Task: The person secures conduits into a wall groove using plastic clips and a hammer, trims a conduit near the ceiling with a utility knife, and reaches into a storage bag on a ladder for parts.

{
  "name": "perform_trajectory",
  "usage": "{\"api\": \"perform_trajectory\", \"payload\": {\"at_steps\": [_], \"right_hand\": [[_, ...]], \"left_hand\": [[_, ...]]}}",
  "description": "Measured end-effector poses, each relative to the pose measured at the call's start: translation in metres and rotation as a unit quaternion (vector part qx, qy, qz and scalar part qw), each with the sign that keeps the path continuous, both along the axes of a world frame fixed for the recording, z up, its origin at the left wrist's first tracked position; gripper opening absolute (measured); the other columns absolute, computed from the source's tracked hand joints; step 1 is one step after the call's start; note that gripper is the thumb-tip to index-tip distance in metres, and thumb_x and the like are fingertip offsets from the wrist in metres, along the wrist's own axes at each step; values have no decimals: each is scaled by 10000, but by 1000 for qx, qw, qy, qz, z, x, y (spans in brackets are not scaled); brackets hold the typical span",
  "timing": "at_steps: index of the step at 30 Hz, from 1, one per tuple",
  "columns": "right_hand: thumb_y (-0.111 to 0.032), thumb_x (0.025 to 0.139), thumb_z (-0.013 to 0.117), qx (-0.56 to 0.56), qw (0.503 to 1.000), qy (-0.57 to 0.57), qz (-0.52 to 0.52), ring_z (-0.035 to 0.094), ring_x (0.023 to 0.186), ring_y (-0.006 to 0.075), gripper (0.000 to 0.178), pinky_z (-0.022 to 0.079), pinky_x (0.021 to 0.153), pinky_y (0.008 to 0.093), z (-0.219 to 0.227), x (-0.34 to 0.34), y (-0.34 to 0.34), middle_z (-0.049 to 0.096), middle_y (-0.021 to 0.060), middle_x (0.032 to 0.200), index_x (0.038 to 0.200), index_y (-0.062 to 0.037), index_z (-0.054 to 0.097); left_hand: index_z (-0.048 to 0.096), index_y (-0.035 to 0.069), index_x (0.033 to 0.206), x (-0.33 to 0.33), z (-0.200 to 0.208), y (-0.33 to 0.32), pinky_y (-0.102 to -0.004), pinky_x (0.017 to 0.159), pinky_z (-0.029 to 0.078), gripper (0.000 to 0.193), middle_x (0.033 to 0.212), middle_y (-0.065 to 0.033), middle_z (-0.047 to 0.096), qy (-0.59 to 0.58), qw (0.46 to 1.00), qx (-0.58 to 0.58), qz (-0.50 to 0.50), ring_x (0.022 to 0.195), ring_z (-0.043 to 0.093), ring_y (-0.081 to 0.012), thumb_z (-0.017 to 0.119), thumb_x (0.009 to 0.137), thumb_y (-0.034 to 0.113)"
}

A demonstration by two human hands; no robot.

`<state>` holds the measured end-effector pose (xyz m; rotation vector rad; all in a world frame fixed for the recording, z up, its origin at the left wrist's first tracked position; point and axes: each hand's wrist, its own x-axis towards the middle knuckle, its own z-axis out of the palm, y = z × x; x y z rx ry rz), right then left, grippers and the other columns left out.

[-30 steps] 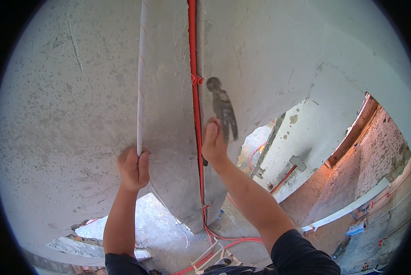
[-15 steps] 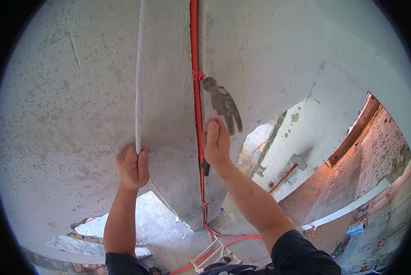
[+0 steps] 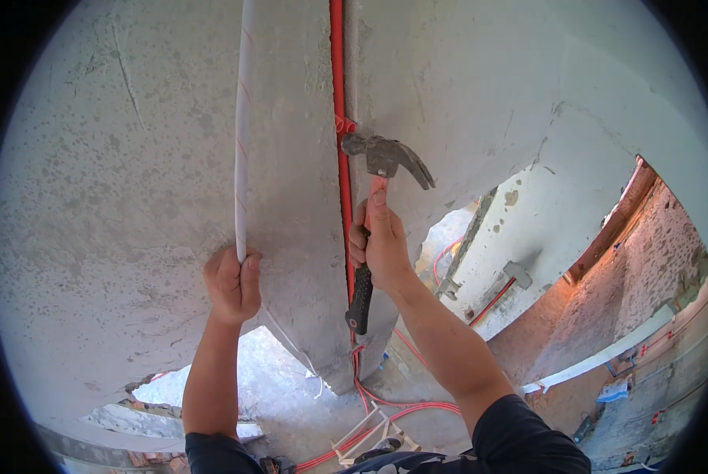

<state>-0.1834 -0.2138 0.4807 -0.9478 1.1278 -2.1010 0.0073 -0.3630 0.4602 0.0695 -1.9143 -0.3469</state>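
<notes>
My left hand (image 3: 233,284) is closed round the lower end of a long white tube (image 3: 241,150) with a thin red spiral line, which runs up along the grey wall. In my right hand (image 3: 386,249) is a claw hammer (image 3: 383,156), its handle red near the head and black at the lower end. The hammer's striking face lies beside a red pipe (image 3: 339,71) set in a narrow vertical groove, just below a short red piece with a round end (image 3: 346,125). Whether the face touches the pipe I cannot tell.
Another hammer with a block head (image 3: 517,274) and red handle is at the right. Red pipes (image 3: 417,409) curve across the floor below, beside a wooden frame (image 3: 378,434). A thin white cord (image 3: 291,344) hangs below my left hand.
The hammer head has turned from claw down to claw pointing right, and its face has shifted left toward the groove. My right hand has moved slightly right; my left hand keeps its grip.
</notes>
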Motion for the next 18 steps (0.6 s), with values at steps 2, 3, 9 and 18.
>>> {"api": "perform_trajectory", "payload": {"at_steps": [2,3,9,18], "right_hand": [[-633,994,400,12,998,-49,22,309,429,79,525,282,419,261,9,0,7,381,-33,551,786,-154,448],[-652,984,400,18,997,-74,34,313,427,79,540,287,422,263,13,-1,9,381,-37,549,772,-157,442],[-717,939,423,48,981,-159,97,321,429,77,571,284,428,258,39,1,23,372,-42,550,788,-167,443],[-744,925,417,-103,984,-119,78,298,428,82,580,279,428,259,-1,6,1,350,-44,554,822,-173,430]], "left_hand": [[614,26,836,-1,-1,0,-285,548,384,141,640,-41,542,-2,1000,0,-2,544,449,-172,498,910,57],[615,26,835,-1,-1,-1,-285,546,384,142,637,-40,541,-4,1000,0,-2,542,449,-172,498,909,57],[618,26,831,0,0,0,-283,542,384,141,627,-35,537,2,1000,-7,11,535,448,-169,500,905,49],[616,37,811,-1,0,2,-321,538,390,74,645,-59,552,2,1000,25,-8,537,448,-223,556,854,26]]}}
